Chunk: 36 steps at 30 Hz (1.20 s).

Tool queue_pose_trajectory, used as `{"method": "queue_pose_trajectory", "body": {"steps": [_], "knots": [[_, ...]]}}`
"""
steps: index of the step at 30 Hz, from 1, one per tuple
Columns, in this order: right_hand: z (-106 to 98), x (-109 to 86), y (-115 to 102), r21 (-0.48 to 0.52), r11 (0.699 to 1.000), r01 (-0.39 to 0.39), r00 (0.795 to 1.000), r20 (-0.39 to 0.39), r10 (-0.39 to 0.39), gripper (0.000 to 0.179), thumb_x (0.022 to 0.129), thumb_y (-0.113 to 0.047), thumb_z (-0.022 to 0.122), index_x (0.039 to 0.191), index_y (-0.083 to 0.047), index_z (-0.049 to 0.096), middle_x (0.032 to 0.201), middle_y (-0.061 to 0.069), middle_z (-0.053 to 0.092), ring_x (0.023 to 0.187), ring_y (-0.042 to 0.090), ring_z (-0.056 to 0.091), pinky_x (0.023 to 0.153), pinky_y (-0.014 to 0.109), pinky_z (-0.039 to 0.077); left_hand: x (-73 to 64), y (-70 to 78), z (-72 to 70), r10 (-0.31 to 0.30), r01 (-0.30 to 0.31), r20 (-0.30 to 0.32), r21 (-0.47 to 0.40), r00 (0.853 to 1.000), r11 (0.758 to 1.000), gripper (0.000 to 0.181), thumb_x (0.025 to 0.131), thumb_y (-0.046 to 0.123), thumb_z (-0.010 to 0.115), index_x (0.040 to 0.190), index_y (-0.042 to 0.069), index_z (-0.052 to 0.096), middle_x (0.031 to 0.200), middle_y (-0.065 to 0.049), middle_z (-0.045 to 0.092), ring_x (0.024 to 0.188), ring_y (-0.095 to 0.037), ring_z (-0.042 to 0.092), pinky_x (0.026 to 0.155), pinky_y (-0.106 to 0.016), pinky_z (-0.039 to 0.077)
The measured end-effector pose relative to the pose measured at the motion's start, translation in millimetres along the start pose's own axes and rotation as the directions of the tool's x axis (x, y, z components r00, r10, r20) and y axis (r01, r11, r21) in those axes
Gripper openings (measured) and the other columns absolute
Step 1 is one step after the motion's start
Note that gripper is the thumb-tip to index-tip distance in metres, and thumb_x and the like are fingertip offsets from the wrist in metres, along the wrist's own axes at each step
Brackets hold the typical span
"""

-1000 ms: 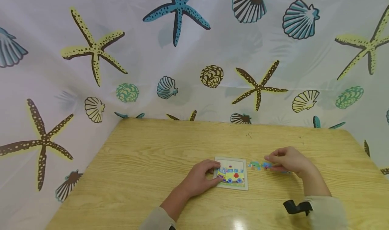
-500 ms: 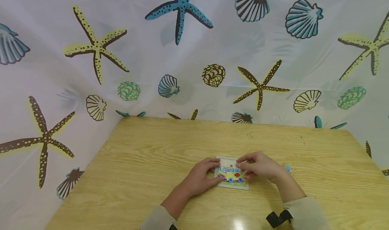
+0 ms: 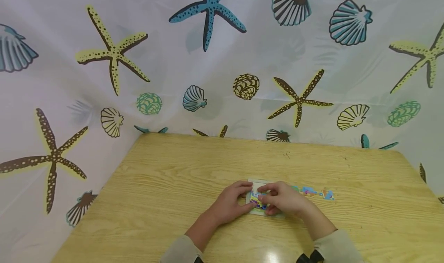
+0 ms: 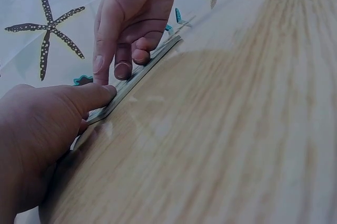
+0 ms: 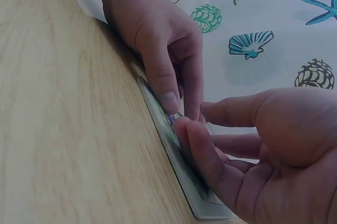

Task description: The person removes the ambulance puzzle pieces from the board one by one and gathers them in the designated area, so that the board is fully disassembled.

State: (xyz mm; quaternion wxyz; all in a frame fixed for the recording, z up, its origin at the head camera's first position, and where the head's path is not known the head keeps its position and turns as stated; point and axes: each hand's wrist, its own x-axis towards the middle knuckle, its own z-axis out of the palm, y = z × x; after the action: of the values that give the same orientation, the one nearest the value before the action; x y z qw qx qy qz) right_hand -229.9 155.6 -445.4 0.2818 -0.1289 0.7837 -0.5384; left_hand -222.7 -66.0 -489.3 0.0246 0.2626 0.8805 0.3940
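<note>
A small framed jigsaw puzzle (image 3: pixel 264 181) with a bright vehicle picture lies on the table. My left hand (image 3: pixel 225 204) holds its left edge, index finger toward the far corner and thumb on the near part of the picture. In the left wrist view, the left thumb (image 4: pixel 105 95) presses down on the board's rim (image 4: pixel 141 77). My right hand (image 3: pixel 286 199) is over the picture, fingers bent and tips down close to the surface, covering most of the vehicle. I cannot tell whether a puzzle piece is between its fingertips.
Just right of the board lie loose colourful pieces: a greenish one (image 3: pixel 295 187), partly hidden by the right hand, a blue one (image 3: pixel 308 190) and an orange-and-blue one (image 3: pixel 327 194). A white curtain (image 3: pixel 222 62) with starfish and shells borders the wooden table (image 3: pixel 166 174).
My right hand has moved left from the loose pieces, across the board's right side, onto the middle of the picture. The left hand has stayed on the board's left edge.
</note>
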Motion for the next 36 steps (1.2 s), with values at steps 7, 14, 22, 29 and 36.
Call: {"method": "queue_pose_trajectory", "body": {"steps": [7,14,22,29,36], "knots": [[4,1.9,1,-0.015,1.0,0.017,0.999,-0.034,-0.018,0.043,0.1,-0.017,0.061,0.135,0.007,0.053,0.086,0.012,0.063,0.067,0.014,0.066,0.066,0.031,0.061,0.7,-0.1,0.2,-0.009,0.009,0.001,0.002,1.0,1.0,0.054,0.092,0.03,0.073,0.135,0.0,0.061,0.143,-0.006,0.055,0.109,-0.016,0.061,0.094,-0.03,0.052],[11,2.5,1,-0.039,0.999,0.013,0.993,-0.119,-0.018,0.033,0.1,-0.013,0.061,0.127,0.004,0.055,0.087,0.012,0.06,0.066,0.014,0.066,0.065,0.032,0.061,1.0,-0.8,0.8,-0.014,0.014,0.003,-0.005,1.0,1.0,0.054,0.092,0.03,0.074,0.135,0.001,0.061,0.143,-0.005,0.055,0.11,-0.016,0.061,0.094,-0.03,0.052],[17,6.9,1,-0.032,0.999,0.007,0.957,-0.289,-0.015,0.013,0.097,-0.009,0.063,0.103,0.003,0.066,0.087,0.011,0.066,0.067,0.015,0.063,0.065,0.03,0.058,0.2,-0.6,0.1,-0.026,0.026,0.006,-0.006,1.0,1.0,0.057,0.09,0.031,0.076,0.137,0.002,0.06,0.144,-0.003,0.055,0.112,-0.015,0.06,0.096,-0.03,0.052],[14,5.8,-1,0.006,0.999,0.041,0.965,-0.258,-0.038,0.013,0.098,-0.006,0.062,0.104,0.005,0.063,0.09,0.014,0.066,0.071,0.016,0.067,0.066,0.03,0.06,0.9,-1.0,0.6,0.0,0.0,-0.007,-0.001,1.0,1.0,0.055,0.09,0.029,0.076,0.135,0.0,0.061,0.143,-0.005,0.056,0.11,-0.017,0.061,0.095,-0.031,0.052],[-2,1.2,0,0.094,0.993,0.074,0.983,-0.175,-0.057,0.025,0.1,-0.009,0.06,0.117,0.009,0.062,0.104,0.018,0.065,0.08,0.019,0.072,0.074,0.032,0.062,1.6,-1.9,0.7,-0.009,0.009,0.002,0.004,1.0,1.0,0.056,0.091,0.031,0.075,0.137,0.002,0.06,0.143,-0.006,0.055,0.113,-0.017,0.062,0.095,-0.028,0.053]]}}
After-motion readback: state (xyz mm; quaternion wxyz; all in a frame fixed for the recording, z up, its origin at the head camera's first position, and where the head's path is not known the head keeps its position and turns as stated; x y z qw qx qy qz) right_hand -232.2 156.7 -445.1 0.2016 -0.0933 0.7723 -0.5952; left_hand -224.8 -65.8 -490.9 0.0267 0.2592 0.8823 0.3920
